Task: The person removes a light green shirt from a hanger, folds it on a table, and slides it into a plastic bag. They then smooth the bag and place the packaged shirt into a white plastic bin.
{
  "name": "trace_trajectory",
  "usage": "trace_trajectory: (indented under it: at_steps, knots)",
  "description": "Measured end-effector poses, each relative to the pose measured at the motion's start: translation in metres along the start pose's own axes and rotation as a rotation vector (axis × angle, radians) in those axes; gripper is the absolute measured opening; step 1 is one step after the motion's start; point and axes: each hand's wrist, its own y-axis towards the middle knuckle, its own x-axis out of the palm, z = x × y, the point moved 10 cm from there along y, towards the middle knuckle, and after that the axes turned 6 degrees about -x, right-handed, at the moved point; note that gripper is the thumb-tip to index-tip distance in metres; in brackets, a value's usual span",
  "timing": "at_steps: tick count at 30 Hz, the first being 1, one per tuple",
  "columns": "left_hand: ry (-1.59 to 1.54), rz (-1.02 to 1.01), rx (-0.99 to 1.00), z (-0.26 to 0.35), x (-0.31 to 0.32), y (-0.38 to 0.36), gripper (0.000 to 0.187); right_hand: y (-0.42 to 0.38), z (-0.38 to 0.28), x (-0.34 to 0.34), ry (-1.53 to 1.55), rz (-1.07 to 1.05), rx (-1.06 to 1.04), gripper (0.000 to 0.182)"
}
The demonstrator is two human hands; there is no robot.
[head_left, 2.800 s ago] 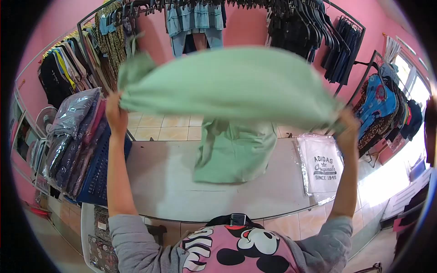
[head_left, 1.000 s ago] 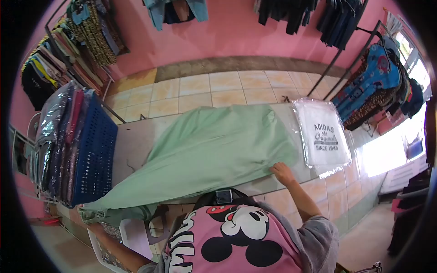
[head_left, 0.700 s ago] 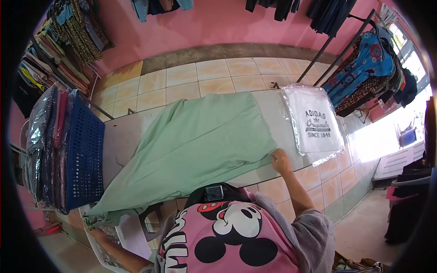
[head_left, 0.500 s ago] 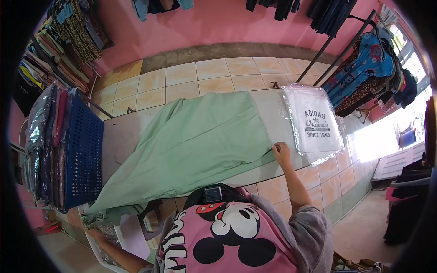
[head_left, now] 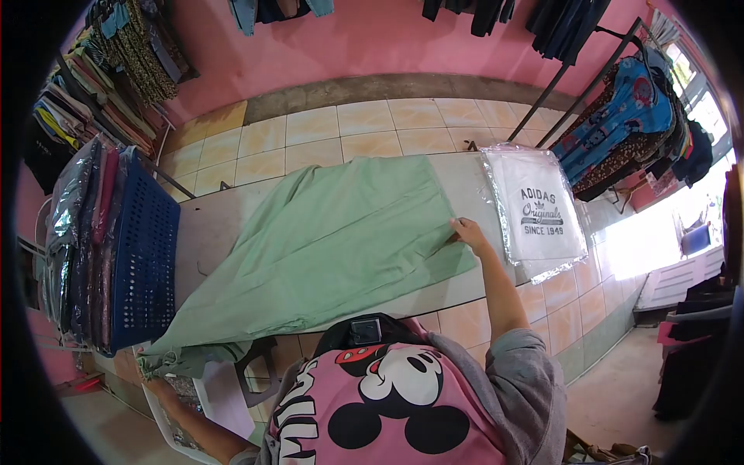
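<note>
A light green cloth garment (head_left: pixel 341 225) lies spread over the table, its narrow gathered end hanging off the near left corner. At the garment's right edge, my right hand (head_left: pixel 466 231) is closed in a pinch on the upper layer, with a fold raised beside the fingers. Under that layer, more green cloth shows toward the near edge. My left hand (head_left: pixel 155 384) is low at the left, against the gathered end; its fingers are mostly hidden by the cloth, but they appear closed on it.
A white printed shirt in clear plastic (head_left: pixel 536 209) lies on the table (head_left: pixel 205 232) at the right. On the left stands a blue basket (head_left: pixel 147 263) beside bagged clothes (head_left: pixel 77 248). Below my left arm is a white container (head_left: pixel 174 430). Clothes racks (head_left: pixel 612 116) line the sides.
My right hand has moved away from my body and slightly left, drawing the upper layer's edge with it. More of the under layer shows. My left hand has barely shifted.
</note>
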Motion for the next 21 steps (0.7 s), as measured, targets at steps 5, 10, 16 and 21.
trace_trajectory:
  at_steps: [5,10,16,21]
  knots:
    - [0.201,0.001,-0.207,-0.059,-0.006,0.026,0.038,-0.006,0.013,0.013,0.285,-0.062,-0.067,0.033]
    - [0.188,0.021,-0.134,-0.044,-0.019,0.017,0.035,-0.024,0.015,0.031,0.642,-0.033,0.067,0.044]
    - [0.166,0.049,-0.046,-0.009,-0.011,0.011,0.031,-0.115,-0.099,0.063,-0.727,0.347,-0.771,0.046]
    - [0.153,0.074,0.033,0.045,-0.007,-0.013,0.029,-0.124,-0.08,0.14,-0.806,-0.105,-1.091,0.039]
